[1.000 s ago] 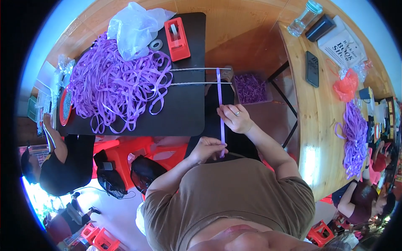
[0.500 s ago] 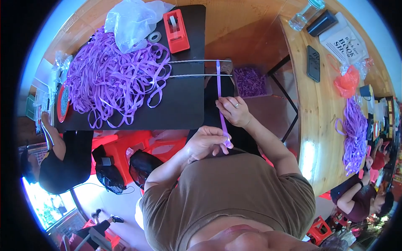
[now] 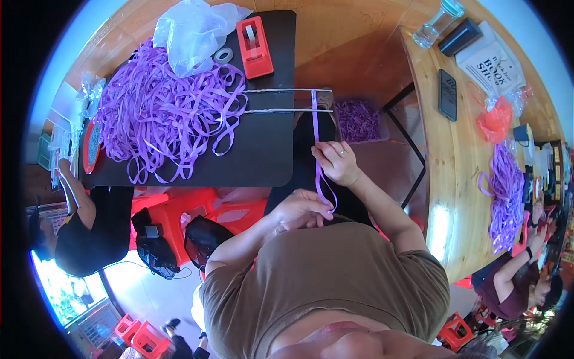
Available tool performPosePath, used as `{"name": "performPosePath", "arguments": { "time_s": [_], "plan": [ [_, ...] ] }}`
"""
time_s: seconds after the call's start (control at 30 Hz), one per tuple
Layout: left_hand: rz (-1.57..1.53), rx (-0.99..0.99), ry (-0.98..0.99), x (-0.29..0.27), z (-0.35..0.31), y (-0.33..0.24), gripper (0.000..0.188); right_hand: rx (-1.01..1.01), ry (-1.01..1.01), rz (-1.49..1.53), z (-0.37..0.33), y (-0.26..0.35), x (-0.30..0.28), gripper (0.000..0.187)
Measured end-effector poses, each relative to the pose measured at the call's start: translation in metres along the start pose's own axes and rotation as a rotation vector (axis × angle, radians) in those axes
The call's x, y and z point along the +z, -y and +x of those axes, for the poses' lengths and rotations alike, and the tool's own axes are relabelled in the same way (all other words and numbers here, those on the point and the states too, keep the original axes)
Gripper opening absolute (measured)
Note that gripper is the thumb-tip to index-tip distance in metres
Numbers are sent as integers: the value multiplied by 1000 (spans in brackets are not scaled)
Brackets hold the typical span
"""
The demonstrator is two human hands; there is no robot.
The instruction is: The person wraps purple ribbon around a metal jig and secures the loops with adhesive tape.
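A narrow purple ribbon (image 3: 316,127) runs down toward me from two thin metal rods (image 3: 281,111) that stick out past the table's right edge. My right hand (image 3: 336,161) pinches the ribbon partway along its length. Closer to my body, my left hand (image 3: 304,209) grips its lower part, and a loop of ribbon bows out between the two hands with a loose end by my left fingertips. A large tangled heap of purple ribbon (image 3: 173,113) lies on the black table (image 3: 263,161) at my left, partly over the rods.
A red tape dispenser (image 3: 254,48), a tape roll (image 3: 223,55) and a clear plastic bag (image 3: 194,36) lie by the heap. Below stands a bin of purple pieces (image 3: 359,121). The wooden table (image 3: 448,179) at right holds a phone (image 3: 447,94) and more ribbon (image 3: 507,197). Other people sit at both sides.
The ribbon between my hands has gone from taut to slack and looped. My left hand has shifted slightly down and right, its fingers curling more. My right hand has barely moved.
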State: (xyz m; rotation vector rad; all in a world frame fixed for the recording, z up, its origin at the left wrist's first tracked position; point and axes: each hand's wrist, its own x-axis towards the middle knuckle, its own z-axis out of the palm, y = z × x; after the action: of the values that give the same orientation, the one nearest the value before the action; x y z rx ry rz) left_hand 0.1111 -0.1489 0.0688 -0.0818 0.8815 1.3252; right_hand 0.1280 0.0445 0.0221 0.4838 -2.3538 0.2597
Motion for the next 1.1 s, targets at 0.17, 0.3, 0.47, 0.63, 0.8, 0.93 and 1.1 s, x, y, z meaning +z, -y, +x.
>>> {"name": "performPosePath", "arguments": {
  "time_s": [0.17, 0.3, 0.47, 0.63, 0.8, 0.93, 1.1],
  "plan": [
    [-14, -139, -12, -11, 17, 20, 13, 328, -218, 251, -2, 6, -1, 36],
    [78, -142, -30, -18, 29, 31, 11, 1070, -251, 1134, -15, 2, 13, 24],
    [229, -171, -33, -16, 30, 23, 10, 1227, -37, 1624, -17, -9, 11, 20],
    [264, -159, -47, -11, 26, 19, 10, 1143, -77, 1733, 2, -6, -1, 17],
    [270, -148, -51, -12, 26, 20, 9, 1084, -13, 1543, 4, -9, 2, 13],
    [267, -146, -53, -13, 26, 20, 10, 1104, 26, 1526, 4, -2, 0, 14],
    [207, -150, -25, -12, 22, 16, 11, 1162, 75, 1558, -16, 20, -8, 15]
  ]
}}
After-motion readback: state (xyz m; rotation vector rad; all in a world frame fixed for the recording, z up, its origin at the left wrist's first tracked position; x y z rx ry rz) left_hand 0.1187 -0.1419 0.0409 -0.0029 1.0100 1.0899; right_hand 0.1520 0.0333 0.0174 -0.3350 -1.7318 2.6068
